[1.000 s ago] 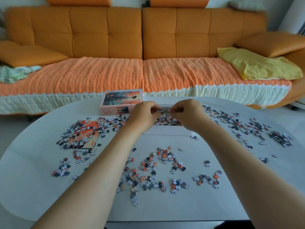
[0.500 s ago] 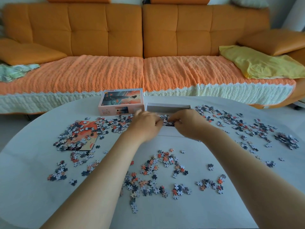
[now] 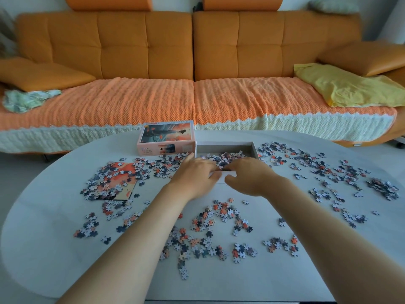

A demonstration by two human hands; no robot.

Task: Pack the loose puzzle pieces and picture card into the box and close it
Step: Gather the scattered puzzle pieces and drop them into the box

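While both our bare forearms reach toward twelve o'clock across the pale grey oval table (image 3: 54, 249), our left hand (image 3: 195, 174) and right hand (image 3: 247, 175) rest palm-down side by side at the near wall of the shallow white cardboard box tray (image 3: 254, 148); the fingers of both lie loosely spread and curled over the rim, touching the pieces heaped inside, and we cannot tell whether either hand has hold of anything; the tray sits at twelve o'clock from our hands, already part-filled with small orange, grey and white puzzle pieces (image 3: 228, 157); just beside it at eleven o'clock stands the pink box lid with the printed picture on top (image 3: 166, 138); at nine o'clock the orange-and-dark picture card (image 3: 119, 183) lies flat, half buried under loose pieces; more loose pieces are strewn at six o'clock (image 3: 210, 233) and from one to three o'clock, with a denser clump (image 3: 382, 188) near the table's right edge; beyond the table runs the orange leather sofa (image 3: 146, 44) with a yellow cloth (image 3: 350, 86) at two o'clock.
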